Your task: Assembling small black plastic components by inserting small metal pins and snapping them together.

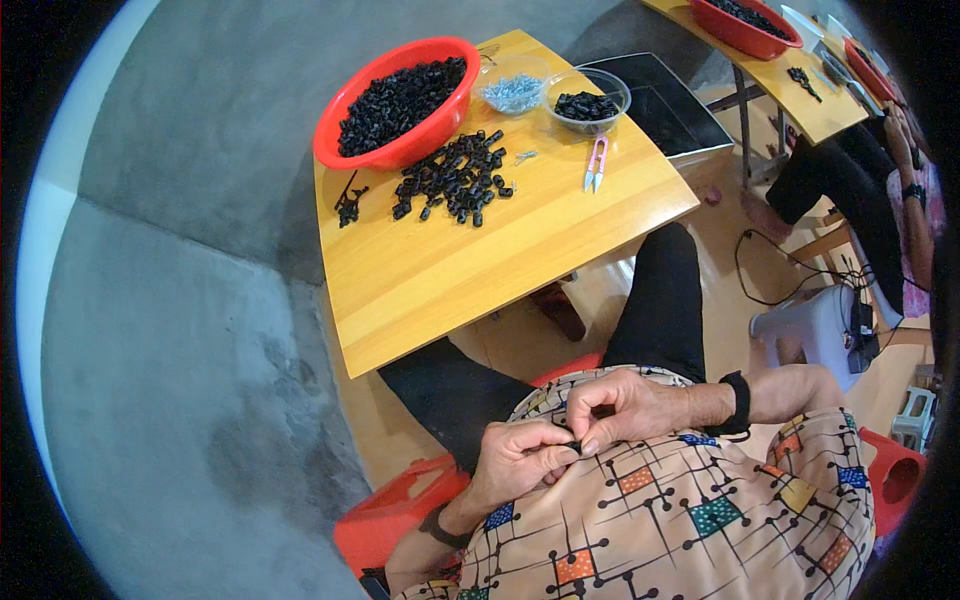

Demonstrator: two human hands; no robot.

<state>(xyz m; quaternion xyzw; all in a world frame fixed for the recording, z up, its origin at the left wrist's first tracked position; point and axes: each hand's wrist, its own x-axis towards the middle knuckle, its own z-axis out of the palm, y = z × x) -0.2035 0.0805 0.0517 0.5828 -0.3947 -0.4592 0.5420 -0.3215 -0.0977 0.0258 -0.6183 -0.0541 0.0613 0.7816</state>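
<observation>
Head view, and at lower centre the left hand (512, 462) and right hand (630, 407) meet before the patterned shirt (650, 515), the fingers of both pinched nearly closed on a small black piece (573, 446), mostly hidden; that low, close hold likely steadies fine work. Up at top centre, the counter (500, 265) carries the stock: a red basin (327, 135), its high wall probably containing the black heap; a loose pile (460, 185) spread nearer, handy for picking. One clear bowl (483, 75) keeps silvery pins (514, 95) apart, another (623, 102) holds black bits, and pink snips (597, 165) lie below it, handles uppermost.
</observation>
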